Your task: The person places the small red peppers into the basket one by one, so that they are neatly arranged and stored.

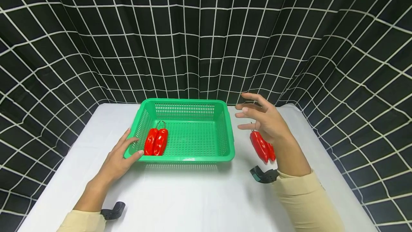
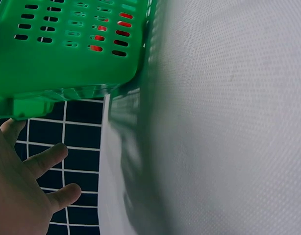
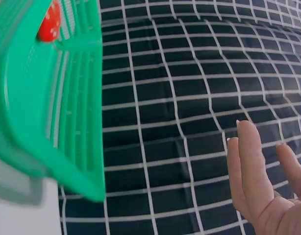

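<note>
My left hand point(image 1: 117, 160) lies at the left end of a green plastic basket point(image 1: 193, 159), thumb and a finger reaching over its rim. In the left wrist view other fingers point(image 2: 47, 159) spread straight outside the basket wall. Two glossy red peppers point(image 1: 156, 142) with thin stems lie side by side at the basket's left end. To the basket's right, my right hand point(image 1: 271, 119) is raised with fingers apart and nothing between them. Below it, red peppers point(image 1: 259, 146) rest on the white table, partly hidden by the hand and wrist.
A white-covered table point(image 1: 193, 196) carries the basket and the peppers. Black cloth with a white grid point(image 1: 206, 38) encloses it at the back and both sides. A dark wrist mount point(image 1: 264, 175) juts from the right sleeve, another point(image 1: 113, 211) from the left.
</note>
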`<state>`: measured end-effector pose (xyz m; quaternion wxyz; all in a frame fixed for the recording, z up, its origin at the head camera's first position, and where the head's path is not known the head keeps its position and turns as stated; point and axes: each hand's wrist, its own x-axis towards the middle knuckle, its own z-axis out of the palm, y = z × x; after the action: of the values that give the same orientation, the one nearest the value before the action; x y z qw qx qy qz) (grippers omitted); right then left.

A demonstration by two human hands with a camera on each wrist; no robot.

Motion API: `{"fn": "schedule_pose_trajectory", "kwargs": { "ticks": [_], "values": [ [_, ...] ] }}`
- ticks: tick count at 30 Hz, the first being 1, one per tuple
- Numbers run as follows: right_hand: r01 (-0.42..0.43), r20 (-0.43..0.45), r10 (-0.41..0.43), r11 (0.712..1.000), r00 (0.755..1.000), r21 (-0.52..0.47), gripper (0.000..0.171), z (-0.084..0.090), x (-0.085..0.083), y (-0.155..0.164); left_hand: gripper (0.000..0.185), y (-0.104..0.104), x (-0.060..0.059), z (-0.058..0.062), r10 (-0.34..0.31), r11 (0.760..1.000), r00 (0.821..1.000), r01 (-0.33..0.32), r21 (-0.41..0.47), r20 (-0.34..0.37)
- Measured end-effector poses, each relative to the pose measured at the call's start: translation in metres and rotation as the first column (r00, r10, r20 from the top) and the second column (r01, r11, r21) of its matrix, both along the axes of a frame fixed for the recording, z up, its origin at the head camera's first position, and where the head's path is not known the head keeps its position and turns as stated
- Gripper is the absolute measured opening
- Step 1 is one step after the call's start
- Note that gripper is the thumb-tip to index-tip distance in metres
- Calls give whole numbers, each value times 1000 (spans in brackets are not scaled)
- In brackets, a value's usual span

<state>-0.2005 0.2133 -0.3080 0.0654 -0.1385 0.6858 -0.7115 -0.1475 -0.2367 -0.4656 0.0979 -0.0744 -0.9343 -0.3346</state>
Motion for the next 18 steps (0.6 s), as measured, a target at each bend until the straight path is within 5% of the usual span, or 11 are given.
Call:
{"fn": "schedule_pose_trajectory", "kwargs": {
  "ticks": [10, 18],
  "values": [
    [97, -1, -97, 994, 995, 52, 55, 1, 1, 39, 50, 2, 0, 0, 6, 1000, 1000, -6, -1, -7],
    [96, -2, -96, 994, 995, 50, 51, -3, 0, 67, 50, 1, -1, -1, 6, 1000, 1000, -6, -9, -9]
  ]
}}
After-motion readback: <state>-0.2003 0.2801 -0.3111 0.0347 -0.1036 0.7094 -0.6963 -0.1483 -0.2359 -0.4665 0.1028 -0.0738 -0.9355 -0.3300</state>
